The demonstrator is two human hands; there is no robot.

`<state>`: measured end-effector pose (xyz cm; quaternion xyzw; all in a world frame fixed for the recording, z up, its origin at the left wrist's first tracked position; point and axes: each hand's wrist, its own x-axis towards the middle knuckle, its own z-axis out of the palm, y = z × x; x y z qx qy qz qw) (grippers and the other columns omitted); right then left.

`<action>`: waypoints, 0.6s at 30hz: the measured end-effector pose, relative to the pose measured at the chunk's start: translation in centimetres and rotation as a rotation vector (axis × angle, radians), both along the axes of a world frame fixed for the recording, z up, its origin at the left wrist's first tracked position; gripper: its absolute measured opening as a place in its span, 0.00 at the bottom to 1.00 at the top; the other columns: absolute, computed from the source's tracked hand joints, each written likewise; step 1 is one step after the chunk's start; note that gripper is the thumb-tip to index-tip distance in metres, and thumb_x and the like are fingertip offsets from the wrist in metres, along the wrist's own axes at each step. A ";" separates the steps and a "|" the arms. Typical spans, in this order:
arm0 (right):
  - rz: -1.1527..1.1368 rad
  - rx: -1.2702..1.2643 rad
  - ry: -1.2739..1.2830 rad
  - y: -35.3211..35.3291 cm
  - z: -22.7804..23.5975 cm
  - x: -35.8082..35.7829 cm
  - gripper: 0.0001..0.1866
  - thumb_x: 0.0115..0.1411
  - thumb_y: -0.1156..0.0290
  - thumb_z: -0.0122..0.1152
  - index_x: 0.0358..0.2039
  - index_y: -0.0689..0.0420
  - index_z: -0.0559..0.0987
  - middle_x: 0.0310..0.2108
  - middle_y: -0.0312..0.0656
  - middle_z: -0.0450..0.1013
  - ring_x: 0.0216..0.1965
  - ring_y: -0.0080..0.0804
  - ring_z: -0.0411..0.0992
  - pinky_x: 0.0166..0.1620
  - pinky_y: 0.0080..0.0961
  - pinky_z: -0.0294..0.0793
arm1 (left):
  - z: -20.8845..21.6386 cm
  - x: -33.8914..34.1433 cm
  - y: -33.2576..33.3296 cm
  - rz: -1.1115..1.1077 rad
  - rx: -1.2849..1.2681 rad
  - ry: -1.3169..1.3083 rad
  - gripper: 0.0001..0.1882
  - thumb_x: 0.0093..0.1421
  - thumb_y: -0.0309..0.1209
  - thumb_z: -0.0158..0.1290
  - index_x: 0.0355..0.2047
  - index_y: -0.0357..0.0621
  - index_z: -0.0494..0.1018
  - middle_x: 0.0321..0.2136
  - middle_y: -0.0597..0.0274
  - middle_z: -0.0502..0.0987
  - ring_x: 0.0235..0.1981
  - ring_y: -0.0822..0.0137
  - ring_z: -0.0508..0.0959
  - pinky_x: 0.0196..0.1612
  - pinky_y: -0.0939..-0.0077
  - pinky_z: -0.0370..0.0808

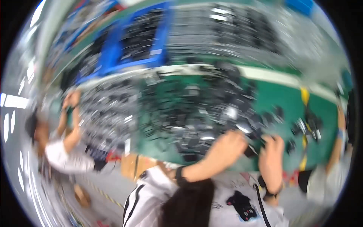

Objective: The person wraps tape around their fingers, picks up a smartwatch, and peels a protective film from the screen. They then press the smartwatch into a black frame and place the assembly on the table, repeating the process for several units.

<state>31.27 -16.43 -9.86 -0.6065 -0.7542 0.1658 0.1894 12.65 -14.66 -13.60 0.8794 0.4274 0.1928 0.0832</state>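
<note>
My left hand (230, 146) is above the near edge of the green table (280, 92), its fingers closed. A small black flat piece (250, 151) shows at its fingertips, too blurred to name more exactly. Close by on the right, my right hand (271, 151) has its fingers curled in a pinch, with something small and dark at the tips that I cannot make out. The two hands are a short way apart, facing each other. Just beyond them lies a heap of small black and grey parts (242, 102), some with shiny faces.
Many black parts (166, 109) cover the table to the left. Blue bins (160, 41) with dark pieces stand at the back, beside grey stacked trays (189, 34). Yellow tape (304, 96) crosses the right side. One co-worker (62, 151) works at left; another's arm (336, 140) shows at right.
</note>
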 end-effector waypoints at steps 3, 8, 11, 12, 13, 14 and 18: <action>0.051 -0.077 0.021 -1.6 1.5 -1.0 0.27 0.50 0.87 0.45 0.53 0.61 0.65 0.53 0.60 0.54 0.54 0.58 0.58 0.57 0.40 0.58 | -1.0 0.2 0.2 -0.028 0.176 -0.186 0.08 0.48 0.30 0.49 0.27 0.40 0.68 0.33 0.56 0.69 0.33 0.61 0.70 0.33 0.71 0.67; 0.152 -0.072 -0.154 -2.1 -1.7 -3.9 0.23 0.55 0.82 0.49 0.54 0.63 0.65 0.53 0.60 0.57 0.53 0.58 0.58 0.55 0.42 0.58 | -1.9 -0.8 0.8 -0.025 0.138 -0.531 0.16 0.46 0.29 0.53 0.36 0.39 0.69 0.38 0.57 0.66 0.36 0.62 0.67 0.35 0.77 0.64; 0.077 -0.127 -0.203 -2.0 -2.0 -3.7 0.22 0.52 0.85 0.52 0.50 0.62 0.67 0.54 0.55 0.56 0.55 0.56 0.58 0.55 0.39 0.60 | -1.1 -1.1 1.1 0.154 0.211 -0.399 0.19 0.46 0.29 0.55 0.40 0.38 0.68 0.41 0.55 0.64 0.39 0.59 0.66 0.39 0.74 0.64; 0.085 -0.157 -0.181 -2.0 -1.6 -3.7 0.22 0.52 0.85 0.54 0.49 0.62 0.68 0.54 0.54 0.57 0.55 0.55 0.58 0.55 0.39 0.61 | -1.0 -1.3 1.1 0.164 0.226 -0.403 0.19 0.46 0.29 0.55 0.40 0.38 0.68 0.41 0.55 0.64 0.39 0.59 0.66 0.39 0.74 0.64; 0.309 -0.029 -0.136 -1.3 1.1 -3.8 0.16 0.58 0.72 0.54 0.47 0.61 0.70 0.45 0.58 0.64 0.47 0.56 0.62 0.50 0.43 0.63 | -1.1 -1.6 1.0 0.230 0.209 -0.313 0.20 0.46 0.29 0.55 0.41 0.38 0.68 0.41 0.54 0.65 0.40 0.58 0.65 0.40 0.72 0.63; 0.322 -0.017 -0.139 -0.7 1.8 -3.9 0.16 0.58 0.72 0.54 0.47 0.61 0.70 0.45 0.58 0.64 0.47 0.56 0.62 0.50 0.43 0.63 | -1.2 -1.9 0.9 0.293 0.188 -0.226 0.21 0.46 0.29 0.55 0.42 0.37 0.68 0.41 0.53 0.65 0.41 0.57 0.65 0.41 0.70 0.63; 0.134 0.046 -0.056 1.6 -0.2 -1.4 0.21 0.51 0.85 0.54 0.48 0.61 0.68 0.54 0.53 0.58 0.55 0.52 0.59 0.54 0.39 0.61 | -1.7 -1.7 0.9 0.193 0.170 -0.270 0.19 0.44 0.30 0.56 0.38 0.36 0.69 0.40 0.52 0.66 0.42 0.56 0.65 0.41 0.71 0.65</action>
